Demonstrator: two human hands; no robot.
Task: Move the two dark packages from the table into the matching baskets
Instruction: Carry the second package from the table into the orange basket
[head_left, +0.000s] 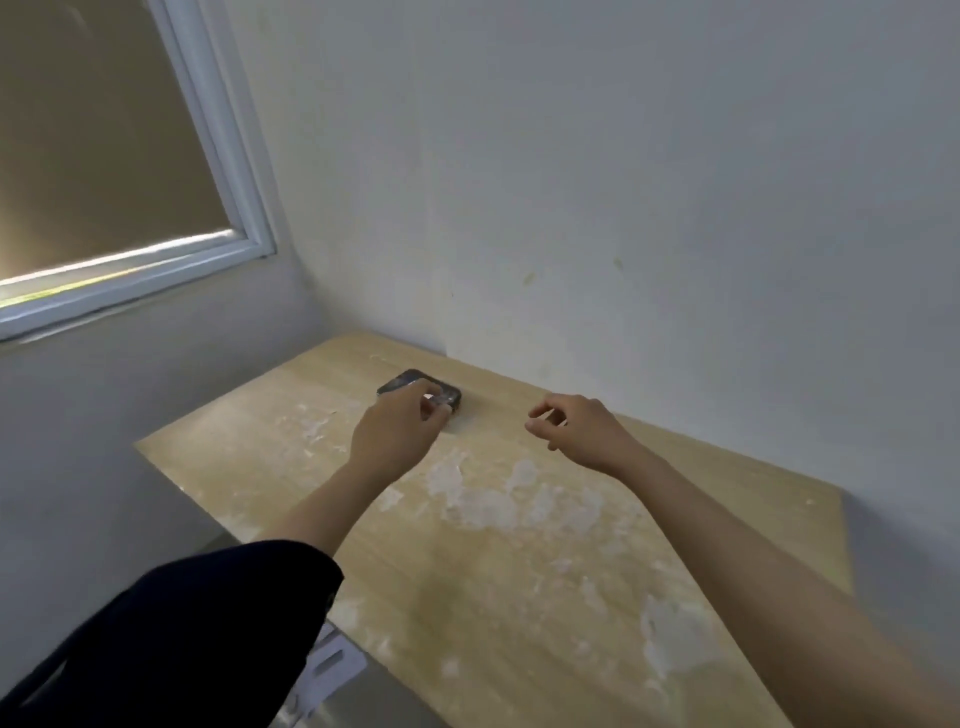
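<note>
Fingers of the left hand (397, 434) were curled over the near edge of a dark package (415, 388), touching it, though whether they had truly closed on it or were only settling could not be told from the blur around the fingertips. That package lay flat on the table (519, 571), just above the centre of the frame and close to the wall (623, 182). To the right of centre, the right hand (576, 428) hovered above the wood with its fingers loosely bent and parted, clamped on nothing and well apart from the package. Only one dark package showed; the second was not visible anywhere in the frame, and it could not be said whether it had gone into a basket or simply lay out of view. No basket showed either: the lower left held only a dark sleeve (182, 623), and the upper left a window (104, 156). Judged from this, the task stood at an early or middle stage, with at least this one package not yet lifted. What was left seemed to be the pickup, the carry, and finding the matching basket.
</note>
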